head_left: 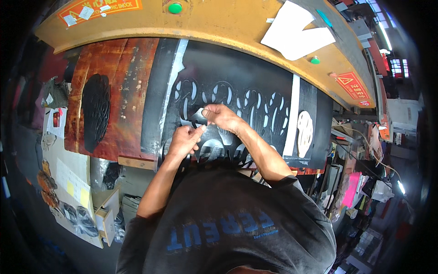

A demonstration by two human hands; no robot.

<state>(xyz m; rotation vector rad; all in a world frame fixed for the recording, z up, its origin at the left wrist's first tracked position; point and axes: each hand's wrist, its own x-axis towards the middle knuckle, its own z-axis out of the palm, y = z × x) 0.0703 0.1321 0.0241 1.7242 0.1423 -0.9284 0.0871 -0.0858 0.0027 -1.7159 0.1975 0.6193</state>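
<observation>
A black sheet (219, 64) lies on the work surface, with rows of shoe-part outlines and pale cut-out openings in it. Over its near middle, my two hands come close together. The fingers of my right hand (222, 118) pinch a small dark, shiny piece of cut sheet (200, 117) from the far side. Just below and left of it, my left hand (185, 140) has thumb and fingers closed at the near edge of the same piece. The piece's full shape is partly covered by my fingers. Nearer my body, more curved cut strips (214, 148) show.
A yellow machine beam (205, 23) with green buttons spans the far side, white paper (296, 32) on it. On the reddish-brown board (127, 91) at left lies a black sole-shaped stack (96, 113). A white sole-shaped piece (305, 134) sits at right. Shelves crowd the right.
</observation>
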